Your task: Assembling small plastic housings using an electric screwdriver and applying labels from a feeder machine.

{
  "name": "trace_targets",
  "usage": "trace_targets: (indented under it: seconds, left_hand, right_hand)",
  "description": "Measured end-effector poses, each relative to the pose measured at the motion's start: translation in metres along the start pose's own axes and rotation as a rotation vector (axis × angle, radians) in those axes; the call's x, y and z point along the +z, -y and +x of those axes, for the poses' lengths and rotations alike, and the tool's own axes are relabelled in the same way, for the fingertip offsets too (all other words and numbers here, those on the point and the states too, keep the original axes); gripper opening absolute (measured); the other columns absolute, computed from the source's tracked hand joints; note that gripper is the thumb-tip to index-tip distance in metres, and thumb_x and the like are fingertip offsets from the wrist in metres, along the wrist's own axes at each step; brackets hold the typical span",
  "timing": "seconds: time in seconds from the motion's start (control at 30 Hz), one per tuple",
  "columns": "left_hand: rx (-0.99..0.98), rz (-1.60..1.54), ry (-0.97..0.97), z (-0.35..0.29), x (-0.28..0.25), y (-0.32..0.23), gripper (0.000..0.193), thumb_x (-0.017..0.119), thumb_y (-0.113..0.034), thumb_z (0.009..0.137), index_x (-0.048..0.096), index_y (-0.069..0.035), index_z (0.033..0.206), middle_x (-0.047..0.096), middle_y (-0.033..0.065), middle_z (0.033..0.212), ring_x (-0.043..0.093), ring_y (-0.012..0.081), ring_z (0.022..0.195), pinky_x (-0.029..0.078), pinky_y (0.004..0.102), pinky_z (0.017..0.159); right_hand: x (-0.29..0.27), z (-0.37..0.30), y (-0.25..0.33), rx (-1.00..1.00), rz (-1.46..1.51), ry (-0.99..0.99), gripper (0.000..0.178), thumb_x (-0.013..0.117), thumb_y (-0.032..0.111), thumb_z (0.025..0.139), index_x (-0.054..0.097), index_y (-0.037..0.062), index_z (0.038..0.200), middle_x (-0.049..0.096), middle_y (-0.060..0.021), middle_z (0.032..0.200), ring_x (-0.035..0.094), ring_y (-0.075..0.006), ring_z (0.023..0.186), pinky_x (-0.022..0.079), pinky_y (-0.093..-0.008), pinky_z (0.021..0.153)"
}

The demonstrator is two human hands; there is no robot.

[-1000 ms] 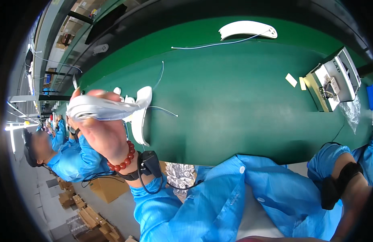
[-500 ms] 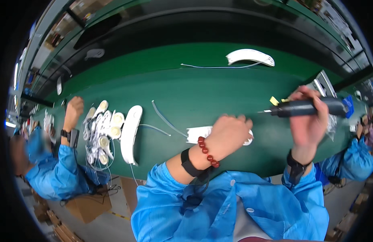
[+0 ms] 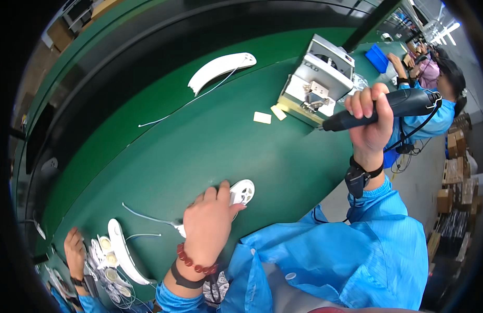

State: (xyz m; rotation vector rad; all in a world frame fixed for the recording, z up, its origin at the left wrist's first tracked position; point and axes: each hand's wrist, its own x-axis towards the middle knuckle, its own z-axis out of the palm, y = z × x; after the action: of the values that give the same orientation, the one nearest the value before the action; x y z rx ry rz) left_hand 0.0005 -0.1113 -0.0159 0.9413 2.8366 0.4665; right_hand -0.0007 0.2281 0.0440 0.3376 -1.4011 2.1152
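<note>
Over a white plastic part lies my left hand (image 3: 210,216), its fingers and thumb gripping it against the green table. The part's round, spoked end (image 3: 243,192) sticks out past my fingers, and a thin pale cable (image 3: 147,216) runs from its other side; the middle is hidden under my hand. Raised above the table, my right hand (image 3: 372,117) is wrapped round a black electric screwdriver (image 3: 408,103). Its tip points left, close to the front of a grey box-shaped screw feeder (image 3: 327,65).
Two yellow pieces (image 3: 262,117) lie beside the feeder. A curved white shell (image 3: 220,68) with a cable sits at the back; another shell (image 3: 124,253) lies left, beside piled white parts (image 3: 111,266). A co-worker's hand (image 3: 74,253) is there. A blue bin (image 3: 376,57) stands far right.
My view has swung to the right, bringing the screw feeder into full sight. The screwdriver in my right hand is now close to the feeder; my left hand stays on the white part.
</note>
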Motion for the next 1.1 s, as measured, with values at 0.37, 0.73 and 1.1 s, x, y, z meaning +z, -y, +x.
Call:
trace_targets:
  seconds: [0.37,0.73,1.1]
  left_hand:
    - [0.047,-0.113,-0.154,0.025,0.018,-0.015,0.059,0.081,-0.049,0.072,0.07,-0.008,0.114,0.065,0.0067,0.088,0.066,0.0262,0.066,0.052,0.0362,0.056]
    - [0.066,-0.125,-0.165,0.026,0.02,-0.013,0.056,0.081,-0.046,0.073,0.07,-0.008,0.112,0.064,0.0057,0.088,0.064,0.0252,0.064,0.051,0.0353,0.056]
    - [0.088,-0.124,-0.186,0.025,0.02,-0.011,0.055,0.079,-0.047,0.075,0.07,-0.007,0.112,0.064,0.0055,0.087,0.064,0.0242,0.064,0.051,0.0343,0.055]
  right_hand:
    - [-0.004,0.037,-0.018,-0.076,-0.224,-0.05,0.012,0.063,0.006,0.095,0.053,0.0037,0.1,0.057,-0.0078,0.07,0.056,-0.018,0.062,0.048,-0.0352,0.061]
    - [-0.005,0.045,-0.029,-0.069,-0.279,-0.034,0.011,0.065,0.006,0.094,0.054,0.0041,0.097,0.059,-0.0074,0.069,0.058,-0.0174,0.06,0.049,-0.0328,0.059]
    - [-0.006,0.046,-0.032,-0.062,-0.289,-0.049,0.012,0.066,0.005,0.094,0.054,0.0042,0.096,0.059,-0.0074,0.066,0.058,-0.0176,0.058,0.049,-0.0323,0.058]
